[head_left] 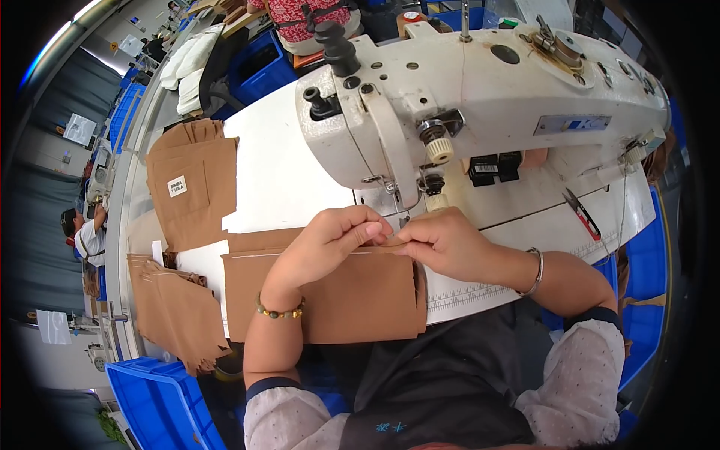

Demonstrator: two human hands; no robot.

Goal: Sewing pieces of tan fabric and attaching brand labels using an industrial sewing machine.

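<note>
Both hands meet at the upper edge of a brown fabric piece (337, 300) below the needle area of a white sewing machine (465, 82). My left hand (337, 240), a beaded bracelet on its wrist, has its fingers curled and pinched on that edge. My right hand (450, 244), with a silver bangle, grips the same edge between thumb and fingers just right of the presser foot, which is largely hidden by my fingers. The fabric lies flat on the white machine table (262, 172), over another brown layer, reaching toward my dark apron.
Brown fabric stacks (187, 210) (165, 307) lie left. Red-handled snips (589, 221) rest right. Blue crates (150, 405) (641, 262) flank the table, another (262, 64) stands behind with white padded pieces (191, 60). Co-workers appear at the back (315, 22) and far left (90, 240).
</note>
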